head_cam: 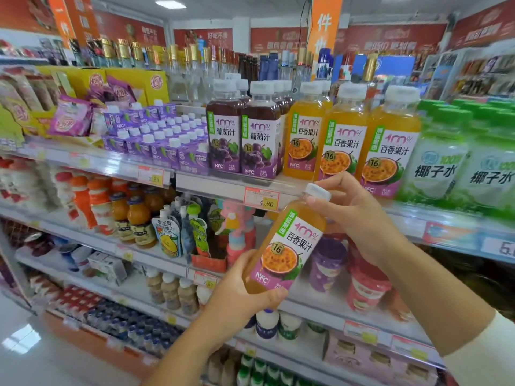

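Together we grip the juice bottle [287, 243]: our left hand [237, 299] wraps its base, our right hand [354, 210] curls beside its cap [317, 191]; its lower label is hidden.

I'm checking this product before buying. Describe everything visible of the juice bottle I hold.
The bottle is clear plastic, full of orange-yellow juice, with a white cap and a white-and-purple label showing a halved passion fruit, "100%" and a green strip. It leans, cap toward the upper right. The left hand grips its base; the right hand holds its neck and cap.
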Demonstrator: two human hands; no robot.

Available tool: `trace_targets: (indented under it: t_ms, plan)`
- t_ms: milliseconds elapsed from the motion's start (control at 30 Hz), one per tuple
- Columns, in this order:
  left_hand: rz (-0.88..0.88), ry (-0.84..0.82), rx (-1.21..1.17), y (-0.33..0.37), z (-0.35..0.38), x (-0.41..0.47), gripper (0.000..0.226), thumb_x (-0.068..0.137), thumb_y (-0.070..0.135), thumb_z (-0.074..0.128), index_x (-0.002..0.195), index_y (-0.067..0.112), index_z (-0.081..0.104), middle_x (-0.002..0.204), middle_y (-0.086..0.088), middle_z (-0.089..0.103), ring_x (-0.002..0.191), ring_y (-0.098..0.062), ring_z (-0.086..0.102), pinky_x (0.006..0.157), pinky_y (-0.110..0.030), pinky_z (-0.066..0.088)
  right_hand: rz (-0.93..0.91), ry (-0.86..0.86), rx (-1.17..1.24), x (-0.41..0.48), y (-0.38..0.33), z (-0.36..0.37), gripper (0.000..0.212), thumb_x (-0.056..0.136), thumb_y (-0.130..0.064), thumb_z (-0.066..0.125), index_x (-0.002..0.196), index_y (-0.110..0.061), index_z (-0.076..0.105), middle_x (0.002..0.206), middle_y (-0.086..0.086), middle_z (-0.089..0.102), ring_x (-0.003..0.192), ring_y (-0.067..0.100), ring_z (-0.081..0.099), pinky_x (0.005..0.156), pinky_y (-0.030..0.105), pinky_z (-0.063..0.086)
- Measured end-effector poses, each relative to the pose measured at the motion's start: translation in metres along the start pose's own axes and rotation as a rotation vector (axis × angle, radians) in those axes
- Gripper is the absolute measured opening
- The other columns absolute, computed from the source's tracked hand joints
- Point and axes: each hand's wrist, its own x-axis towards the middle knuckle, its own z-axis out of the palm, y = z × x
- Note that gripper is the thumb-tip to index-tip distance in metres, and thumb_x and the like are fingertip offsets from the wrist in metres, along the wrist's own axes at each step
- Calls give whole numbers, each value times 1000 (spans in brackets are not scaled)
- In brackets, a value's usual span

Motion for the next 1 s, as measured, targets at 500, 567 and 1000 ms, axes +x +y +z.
trace_targets:
  t_ms: [500, 567, 1000]
  plan:
    - [641, 348, 1014, 167, -73, 69, 70, 94, 40, 60, 153, 27, 25, 158, 10, 26, 145, -8, 18, 112, -20, 11, -418, -90, -645, 53, -176, -1, 34, 86, -28, 71, 116, -40, 60, 120, -11, 61, 84, 4, 69, 70, 24, 56]
    - [737, 431, 1098, 190, -80, 90, 63, 99, 36, 54, 153, 21, 27, 159, 4, 28, 147, -14, 21, 118, -28, 12, -435, -94, -710, 66, -186, 2, 31, 87, -28, 71, 114, -39, 60, 126, -15, 56, 90, 2, 65, 73, 20, 54]
    - [801, 344, 1249, 196, -85, 154, 63, 97, 45, 53, 152, 29, 27, 157, 10, 33, 143, -12, 33, 122, -45, 2, -299, -97, -929, 135, -162, 0, 35, 83, -27, 77, 113, -33, 60, 124, -3, 54, 97, 11, 59, 67, 25, 49]
